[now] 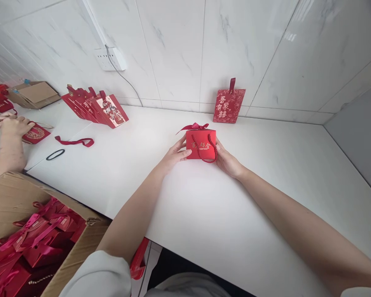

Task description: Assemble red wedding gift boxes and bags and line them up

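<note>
A small red gift box (pixel 203 142) with gold lettering, a twisted rope handle (pixel 200 154) and a ribbon bow (pixel 198 126) on top stands on the white table. My left hand (pixel 175 154) grips its left side, thumb on the front face. On the right side my right hand (pixel 228 160) holds it, with the fingers partly hidden behind the box. The handle loop hangs down over the front. Beyond the box, a red patterned gift bag (pixel 229 106) with a ribbon loop leans against the wall.
Several red bags (pixel 94 108) stand at the back left, near a loose ribbon (pixel 74 141) and a black band (pixel 55 154). A cardboard carton (pixel 89 231) full of red boxes sits at lower left. Another person's hands (pixel 14 126) hold a red bag (pixel 36 133) at far left.
</note>
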Available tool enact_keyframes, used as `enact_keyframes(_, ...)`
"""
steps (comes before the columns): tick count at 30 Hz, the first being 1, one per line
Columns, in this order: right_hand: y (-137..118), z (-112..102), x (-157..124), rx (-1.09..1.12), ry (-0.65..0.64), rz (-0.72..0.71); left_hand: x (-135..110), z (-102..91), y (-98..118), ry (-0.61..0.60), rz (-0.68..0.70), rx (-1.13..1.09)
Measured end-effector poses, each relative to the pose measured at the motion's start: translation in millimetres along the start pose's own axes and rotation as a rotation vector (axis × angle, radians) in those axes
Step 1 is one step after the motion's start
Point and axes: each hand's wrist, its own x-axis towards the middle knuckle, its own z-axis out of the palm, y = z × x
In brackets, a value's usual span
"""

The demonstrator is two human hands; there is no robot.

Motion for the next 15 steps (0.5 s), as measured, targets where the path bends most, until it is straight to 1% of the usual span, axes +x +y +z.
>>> enact_keyframes(8,3.8,-3.2,-1.9,0.015,-0.005,-0.015,-0.4,-1.7,0.4,-0.013,-0.003,-0.004)
enact_keyframes(15,0.3,-1.0,-3.1,0.013,0.003,0.002,0.6,-2.1,-0.6,-0.024,-0.005,-0.029)
